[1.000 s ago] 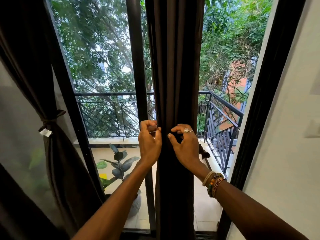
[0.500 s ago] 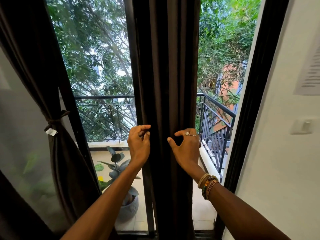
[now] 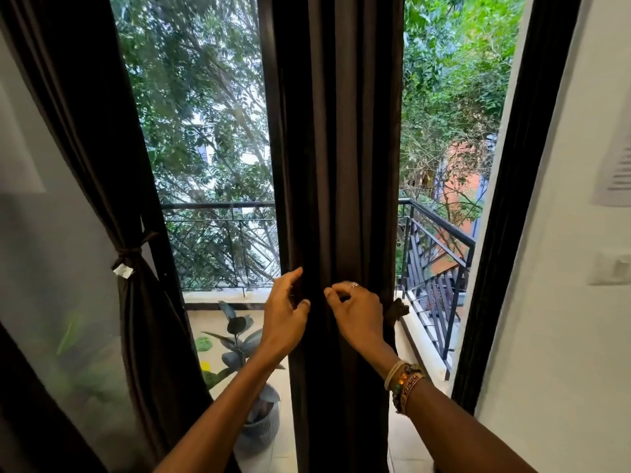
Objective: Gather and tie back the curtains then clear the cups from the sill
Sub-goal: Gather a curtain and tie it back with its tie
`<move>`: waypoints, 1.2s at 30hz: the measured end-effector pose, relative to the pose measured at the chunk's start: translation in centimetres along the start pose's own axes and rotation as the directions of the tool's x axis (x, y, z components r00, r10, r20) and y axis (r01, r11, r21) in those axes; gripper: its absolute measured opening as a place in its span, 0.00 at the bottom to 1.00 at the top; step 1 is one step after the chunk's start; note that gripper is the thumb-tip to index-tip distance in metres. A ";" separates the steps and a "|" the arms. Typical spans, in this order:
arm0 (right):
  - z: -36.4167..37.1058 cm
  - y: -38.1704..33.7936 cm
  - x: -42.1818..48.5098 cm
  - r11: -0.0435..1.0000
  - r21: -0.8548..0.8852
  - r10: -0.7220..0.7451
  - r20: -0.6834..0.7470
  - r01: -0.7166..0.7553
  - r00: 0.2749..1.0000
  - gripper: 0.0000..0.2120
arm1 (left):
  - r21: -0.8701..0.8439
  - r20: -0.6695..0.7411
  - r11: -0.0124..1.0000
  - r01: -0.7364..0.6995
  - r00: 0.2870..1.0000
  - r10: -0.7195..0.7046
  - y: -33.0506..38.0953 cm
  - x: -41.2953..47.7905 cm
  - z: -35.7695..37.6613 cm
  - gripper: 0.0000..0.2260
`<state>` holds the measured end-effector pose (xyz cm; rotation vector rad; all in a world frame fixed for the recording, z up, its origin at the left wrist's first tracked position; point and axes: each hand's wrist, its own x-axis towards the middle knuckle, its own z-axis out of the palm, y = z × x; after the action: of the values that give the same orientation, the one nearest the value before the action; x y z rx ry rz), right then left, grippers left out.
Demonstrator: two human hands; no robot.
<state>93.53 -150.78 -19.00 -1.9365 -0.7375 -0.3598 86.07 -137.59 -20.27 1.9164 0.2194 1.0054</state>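
Hanging in the middle, the gathered curtain point(image 3: 338, 165) looks soft and limp (best taken at the waist); left hand point(image 3: 285, 322) half-open, touching its left edge; right hand point(image 3: 358, 317) curled on its front, grip unclear.

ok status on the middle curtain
Left hand open at gathered dark brown middle curtain. Right hand curled on it, grip unclear. Dark fabric tie end juts beside it. Nothing blocking.

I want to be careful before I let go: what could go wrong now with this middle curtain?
The tie shows only a loose end beside the right hand; its knot is hidden, and if slack, the middle curtain may fall open. The left hand has loose fingers, so folds on that side could slip out.
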 end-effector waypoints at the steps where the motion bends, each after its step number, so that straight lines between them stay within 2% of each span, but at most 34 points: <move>1: 0.4 0.0 0.0 1.000 0.010 -0.011 0.031 0.010 0.999 0.08 | -0.002 0.027 1.000 0.023 0.999 -0.022 0.0 0.1 0.2 0.24; 3: 1.1 0.0 0.2 0.997 0.010 -0.079 0.132 0.078 0.988 0.07 | -0.048 0.050 0.993 0.106 0.993 -0.104 0.7 0.6 0.6 0.22; 5: 1.4 -0.1 0.7 0.989 0.036 -0.147 0.235 0.143 0.961 0.09 | -0.078 0.002 0.980 0.180 0.984 -0.181 1.3 1.4 1.0 0.27; 6: 1.6 -0.1 1.0 0.983 0.066 -0.185 0.268 0.174 0.945 0.10 | -0.049 -0.044 0.981 0.189 0.981 -0.191 1.3 1.8 1.3 0.26; 7: 1.6 0.0 1.2 0.976 0.097 -0.216 0.266 0.197 0.939 0.10 | -0.031 -0.097 0.982 0.184 0.978 -0.186 1.2 2.1 1.4 0.19; 8: 1.6 0.1 1.1 0.971 0.121 -0.231 0.214 0.209 0.949 0.10 | -0.013 -0.161 0.984 0.176 0.971 -0.176 1.2 2.4 1.4 0.11; 10: 1.2 0.6 0.5 0.973 0.124 -0.189 -0.045 0.193 0.981 0.11 | 0.021 -0.263 0.985 0.173 0.951 -0.161 0.8 2.7 1.1 0.03; 11: 1.0 1.0 0.2 0.978 0.113 -0.155 -0.167 0.175 0.974 0.13 | 0.045 -0.293 0.984 0.171 0.944 -0.151 0.6 2.8 0.9 0.04; 12: 0.6 1.3 0.0 0.982 0.112 -0.124 -0.232 0.154 0.965 0.16 | 0.063 -0.307 0.985 0.164 0.942 -0.137 0.5 2.7 0.6 0.06; 13: 0.2 1.7 0.0 0.984 0.129 -0.091 -0.235 0.123 0.968 0.20 | 0.066 -0.316 0.987 0.147 0.941 -0.119 0.3 2.6 0.4 0.08; 15: -0.4 1.9 0.4 0.976 0.217 0.027 -0.128 0.002 0.991 0.29 | 0.026 -0.327 0.995 0.101 0.941 -0.087 0.2 2.2 0.3 0.14; 17: -0.4 2.3 1.1 0.968 0.237 0.107 -0.077 -0.086 0.991 0.32 | 0.013 -0.339 0.997 0.076 0.938 -0.067 -0.1 1.9 0.4 0.17; 20: -0.7 2.6 2.0 0.995 0.071 0.080 -0.093 -0.073 0.992 0.17 | 0.036 -0.349 0.995 0.089 0.934 -0.071 -0.1 2.0 0.6 0.18; 22: -0.6 2.5 2.4 0.993 0.066 0.097 -0.073 -0.093 0.993 0.14 | 0.040 -0.316 0.991 0.126 0.943 -0.107 0.5 2.4 0.7 0.18; 24: -0.1 2.2 2.2 0.991 0.080 0.110 -0.052 -0.105 0.993 0.14 | 0.046 -0.246 0.991 0.128 0.963 -0.113 0.9 2.7 1.1 0.12; 25: 0.4 2.0 2.0 0.995 0.052 0.086 -0.046 -0.084 0.995 0.12 | 0.043 -0.205 0.992 0.121 0.973 -0.109 0.9 2.8 1.4 0.07; 26: 0.9 1.8 1.7 0.999 0.011 0.040 -0.028 -0.040 0.999 0.10 | 0.029 -0.155 0.992 0.119 0.981 -0.113 1.3 2.7 1.7 0.08; 28: 1.8 1.3 1.3 0.999 -0.010 -0.038 0.067 0.039 0.997 0.07 | -0.027 -0.067 0.989 0.146 0.987 -0.148 1.5 2.6 2.2 0.14; 30: 2.3 1.0 1.2 0.993 0.082 -0.098 0.217 0.082 0.971 0.10 | -0.029 -0.076 0.985 0.172 0.982 -0.174 1.4 2.8 2.5 0.16; 32: 2.4 1.3 0.9 0.978 0.165 -0.170 0.271 0.129 0.947 0.18 | 0.046 -0.159 0.982 0.186 0.971 -0.176 0.7 3.4 2.3 0.13; 34: 2.0 2.1 0.6 0.970 0.209 -0.153 0.135 0.123 0.979 0.17 | 0.105 -0.215 0.975 0.197 0.962 -0.171 -0.1 4.1 1.8 0.09; 36: 1.3 2.7 0.8 0.978 0.202 -0.033 -0.113 0.056 0.993 0.18 | 0.187 -0.216 0.964 0.189 0.965 -0.148 -0.7 4.8 1.2 0.07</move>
<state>95.71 -150.23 -21.07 -1.6955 -0.7186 -0.3977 90.19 -135.52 -18.45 1.9410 0.6156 1.0936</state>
